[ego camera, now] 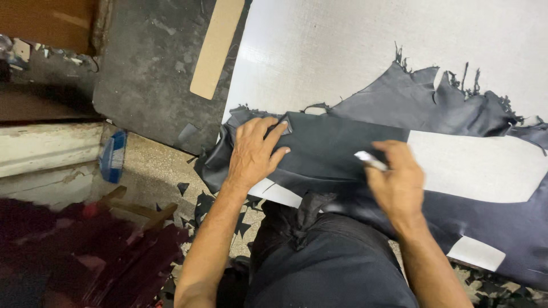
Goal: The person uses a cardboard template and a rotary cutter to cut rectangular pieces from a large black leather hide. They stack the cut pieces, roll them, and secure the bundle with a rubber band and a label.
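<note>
Slippage risk: left hand (254, 154), fingers spread flat and gripping nothing, pins the black leather sheet (337, 154) on the pale grey board (319, 51). Right hand (397, 182), fingers closed round a small silver-white marker (370, 160), could skew its line if the sheet creeps. Floor: speckled concrete (154, 165), leather offcuts (202, 205), tan cardboard strip (217, 45) far left.

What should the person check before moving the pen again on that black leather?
1. Left hand pressing flat on the leather: ok.
2. Right hand gripping the pen: ok.
3. Pen tip touching the leather: cannot tell, blurred.
4. Leather lying smooth under the hands: ok; wrinkled at the frayed far edge.
5. White board under the leather: ok.
6. Left fingers out of the pen's way: ok, apart.
</note>
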